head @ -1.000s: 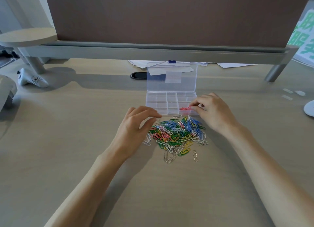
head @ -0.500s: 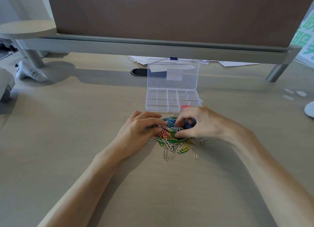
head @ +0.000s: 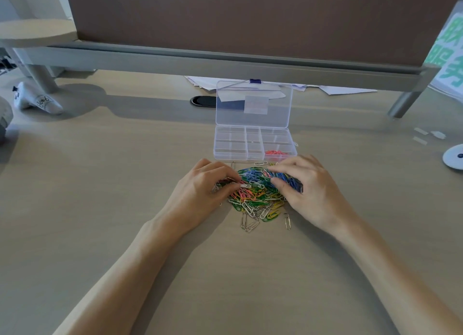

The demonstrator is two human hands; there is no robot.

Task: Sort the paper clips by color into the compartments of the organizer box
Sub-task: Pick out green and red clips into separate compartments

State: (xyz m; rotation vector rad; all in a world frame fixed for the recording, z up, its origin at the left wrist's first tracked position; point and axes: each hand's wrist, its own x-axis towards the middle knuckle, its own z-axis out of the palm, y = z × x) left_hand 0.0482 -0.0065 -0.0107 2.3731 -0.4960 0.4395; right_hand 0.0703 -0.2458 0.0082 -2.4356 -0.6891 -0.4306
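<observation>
A heap of mixed paper clips (head: 255, 194) in blue, green, yellow, pink and silver lies on the desk in front of a clear organizer box (head: 216, 144). The box's lid (head: 254, 104) stands open. Its front right compartment holds red clips (head: 275, 153); the other compartments look empty. My left hand (head: 203, 194) sits on the heap's left side, thumb and fingers pinched on a few clips. My right hand (head: 310, 191) rests on the heap's right side over blue clips, with its thumb and fingers apart.
A few silver clips (head: 250, 224) lie loose at the heap's near edge. A white controller (head: 37, 101) is at the far left and a black grommet (head: 203, 101) is behind the box. Papers (head: 345, 90) lie under the divider, whose leg (head: 400, 104) stands far right. A white disc (head: 453, 156) is at the right edge.
My right hand came back from the box's front right compartment to the heap and spread over its right side. My left hand slid further onto the heap's left side.
</observation>
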